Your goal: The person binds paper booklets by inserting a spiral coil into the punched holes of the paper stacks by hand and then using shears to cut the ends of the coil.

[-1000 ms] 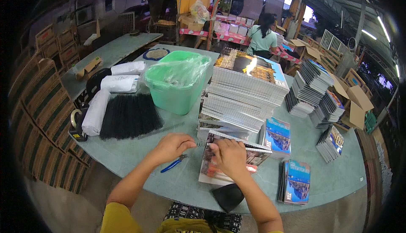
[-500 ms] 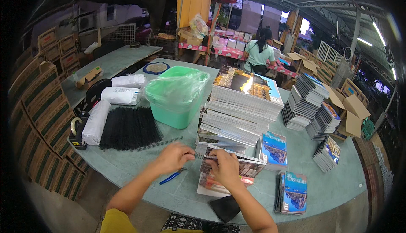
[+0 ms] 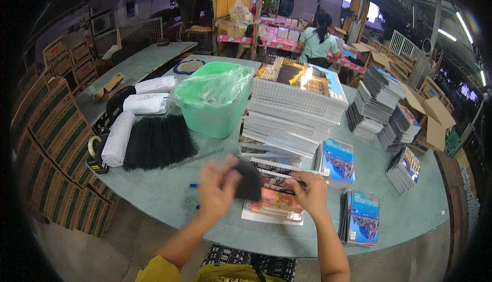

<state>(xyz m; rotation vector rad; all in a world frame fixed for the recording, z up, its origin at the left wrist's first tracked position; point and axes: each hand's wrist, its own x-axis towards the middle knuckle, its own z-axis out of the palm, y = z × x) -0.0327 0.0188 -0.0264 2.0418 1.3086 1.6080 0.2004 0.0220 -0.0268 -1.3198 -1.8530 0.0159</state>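
Note:
My left hand [image 3: 218, 187], smeared by motion, grips a dark piece of flexible material [image 3: 248, 180] and holds it over the left part of an opened booklet [image 3: 279, 194]. My right hand [image 3: 310, 192] pinches the booklet's right end along its bound edge; the fingers partly hide it. Printed pages lie beneath, with a white sheet [image 3: 271, 217] at the bottom. Behind them rises a tall stack of spiral-bound booklets [image 3: 294, 108]. Blue-handled cutters [image 3: 193, 185] lie mostly hidden behind my left hand.
Loose black coils [image 3: 159, 143] lie by white wrapped rolls [image 3: 118, 138] and a green bin [image 3: 215, 113]. Blue-covered booklets [image 3: 363, 218] and more stacks [image 3: 374, 102] stand to the right. Cartons [image 3: 51, 123] line the left. A person [image 3: 319, 41] works at a far table.
My left hand has left the coil at the booklet's left end and picked up the dark piece from the table's front edge. My right hand has shifted right along the booklet.

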